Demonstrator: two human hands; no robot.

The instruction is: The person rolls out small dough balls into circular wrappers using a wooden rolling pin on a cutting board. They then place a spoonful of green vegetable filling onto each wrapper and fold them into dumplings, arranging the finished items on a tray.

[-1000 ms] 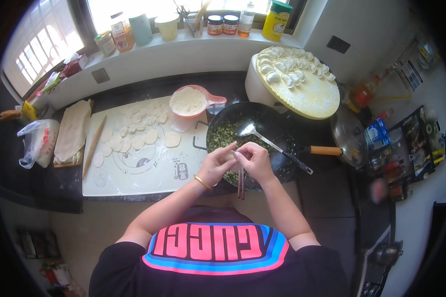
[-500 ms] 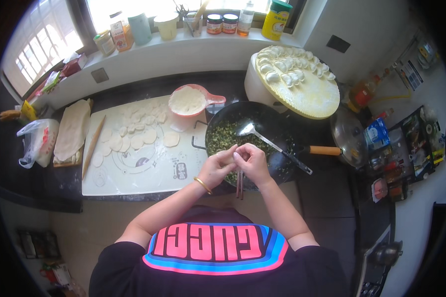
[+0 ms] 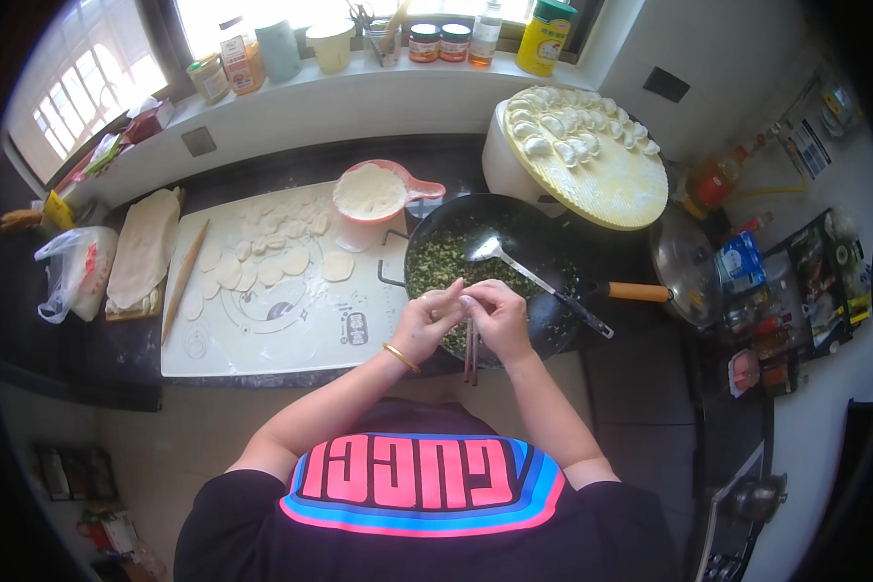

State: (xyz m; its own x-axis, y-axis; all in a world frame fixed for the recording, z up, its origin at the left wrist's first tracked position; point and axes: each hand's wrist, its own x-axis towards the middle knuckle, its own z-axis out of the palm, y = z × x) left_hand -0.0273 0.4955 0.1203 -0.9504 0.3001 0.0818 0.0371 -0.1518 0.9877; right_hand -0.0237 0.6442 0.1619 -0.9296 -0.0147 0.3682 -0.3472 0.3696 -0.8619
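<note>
Over the near side of a black wok [image 3: 543, 228], my left hand [image 3: 427, 322] and my right hand [image 3: 498, 318] meet with their fingertips pinched together. Whatever is between the fingers is hidden by them. Chopped green filling [image 3: 436, 257] covers much of the wok's inside, and a metal spoon with a black handle [image 3: 543, 286] lies across it. Just below my hands, brown chopsticks [image 3: 471, 354] lean over the wok's near rim. Round dough wrappers [image 3: 272, 267] are spread on a floury white mat [image 3: 252, 354] at the left. Folded dumplings [image 3: 567, 126] sit on a round yellow tray [image 3: 621, 194].
A pink-rimmed cup of flour [image 3: 371, 194] stands between mat and wok. A rolling pin [image 3: 186, 281] lies along the mat's left edge, beside a folded dough sheet [image 3: 144, 252]. The wok's wooden handle [image 3: 638, 292] points right, toward a glass lid [image 3: 684, 262]. Jars [image 3: 424, 44] line the windowsill.
The view has shifted slightly. My hands stay together over the wok, and the left fingers have straightened a little while the fingertips keep pinching.
</note>
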